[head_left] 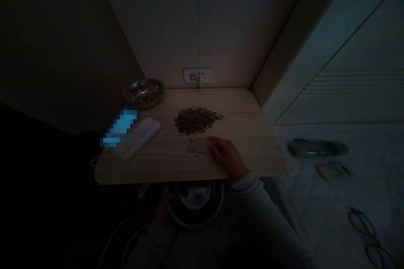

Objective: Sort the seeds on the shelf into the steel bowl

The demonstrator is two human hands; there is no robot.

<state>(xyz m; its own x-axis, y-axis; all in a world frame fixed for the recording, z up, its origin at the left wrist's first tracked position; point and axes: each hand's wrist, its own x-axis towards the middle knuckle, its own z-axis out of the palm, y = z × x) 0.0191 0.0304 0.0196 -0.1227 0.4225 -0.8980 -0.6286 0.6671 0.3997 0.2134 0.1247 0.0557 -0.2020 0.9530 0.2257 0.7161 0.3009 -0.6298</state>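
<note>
A spread-out heap of small dark grains (198, 119), maybe seeds, lies on the light wooden tabletop (243, 113). Just in front of it, my right hand (229, 159) pinches the edge of a thin, pale, flat piece (198, 146) held low against the wood; dim light hides its exact kind. A few loose grains lie around that piece. Below the table's front edge, my left hand (164, 209) grips the left side of a round container (195, 225) with a light rim. Its pale inside shows dark specks.
A metal bowl (143, 94), a glowing blurred-out phone (121, 128) and a white power strip (139, 138) occupy the table's left side. Behind, a plug sits in the wall socket (196, 75). Glasses (362, 225) and a greenish bottle (317, 149) lie on the pale surface at right.
</note>
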